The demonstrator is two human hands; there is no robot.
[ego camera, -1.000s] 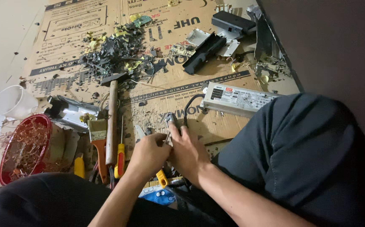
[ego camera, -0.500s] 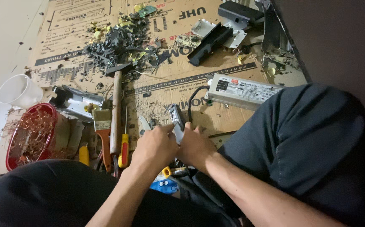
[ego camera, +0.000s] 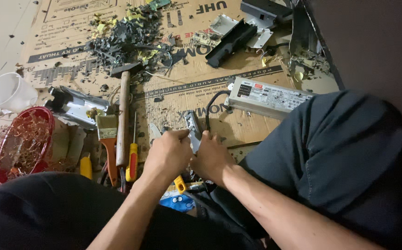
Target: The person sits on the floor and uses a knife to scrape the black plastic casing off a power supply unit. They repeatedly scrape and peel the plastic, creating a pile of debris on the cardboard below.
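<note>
Both of my hands meet low in the middle of the view, between my knees. My left hand (ego camera: 167, 155) and my right hand (ego camera: 211, 158) are closed together around a small grey metal tool or part (ego camera: 194, 129) that sticks up between them; what it is stays unclear. A black cable (ego camera: 209, 109) runs from just above my right hand to a long silver power supply box (ego camera: 268, 96). A yellow tool handle (ego camera: 179, 184) lies under my wrists.
A wooden-handled hammer (ego camera: 123, 118), paint brush (ego camera: 107, 132) and red-yellow screwdriver (ego camera: 132, 155) lie left of my hands. A red basket of copper wire (ego camera: 18, 144) and white cup (ego camera: 7, 91) sit far left. Shredded scrap (ego camera: 127, 37) and black casings (ego camera: 231, 41) cover the cardboard (ego camera: 178, 88).
The view has tilted down slightly, so everything sits higher in frame. My hands stay together on the metal piece, which now points more upright.
</note>
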